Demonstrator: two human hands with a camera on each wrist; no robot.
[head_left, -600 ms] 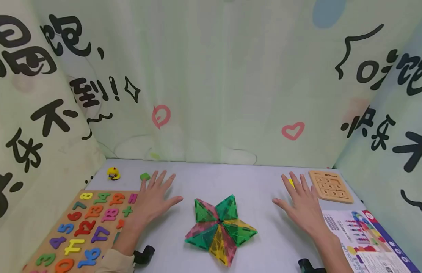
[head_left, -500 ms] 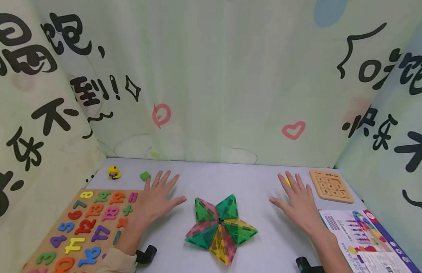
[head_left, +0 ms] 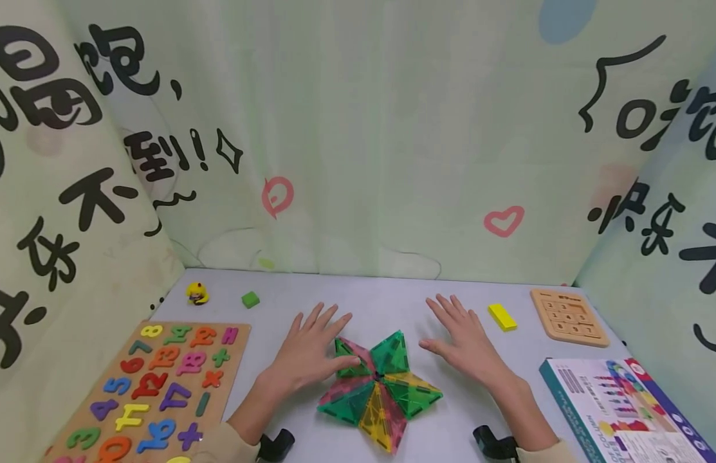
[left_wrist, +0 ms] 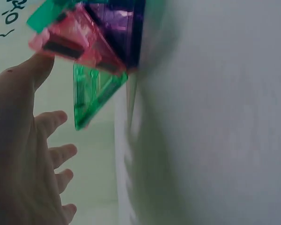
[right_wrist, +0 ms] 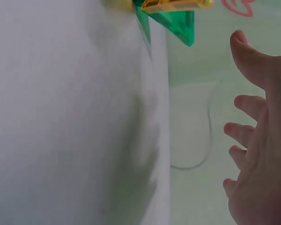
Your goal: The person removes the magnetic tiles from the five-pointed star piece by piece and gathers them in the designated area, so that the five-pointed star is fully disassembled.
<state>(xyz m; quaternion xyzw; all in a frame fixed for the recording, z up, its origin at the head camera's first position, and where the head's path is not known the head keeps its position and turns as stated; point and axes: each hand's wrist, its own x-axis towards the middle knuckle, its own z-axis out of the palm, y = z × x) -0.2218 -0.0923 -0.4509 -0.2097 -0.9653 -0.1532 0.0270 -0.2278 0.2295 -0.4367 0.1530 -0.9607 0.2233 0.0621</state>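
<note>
A star-shaped build of translucent magnetic tiles [head_left: 377, 392] in green, pink and yellow stands at the middle of the table. My left hand [head_left: 305, 354] is spread at its left side, the thumb overlapping the star's upper left point in the head view. In the left wrist view, the thumb tip is right at a pink tile [left_wrist: 79, 37], with purple and green tiles around it. To the star's upper right hovers my right hand [head_left: 464, 344], fingers apart and nothing held. The right wrist view shows a green tile [right_wrist: 178, 28] beyond the right thumb.
A wooden number board [head_left: 236, 347] lies at the left. Behind it are a yellow duck toy [head_left: 197, 294] and a green block [head_left: 250, 299]. At the right are a yellow block [head_left: 502, 317], a wooden puzzle tray [head_left: 569, 317] and a printed box [head_left: 618, 405]. Curtains enclose the table.
Both hands have moved inward toward the tile star, the left one now overlapping it. The yellow and green blocks have come fully into view. The star stays in place.
</note>
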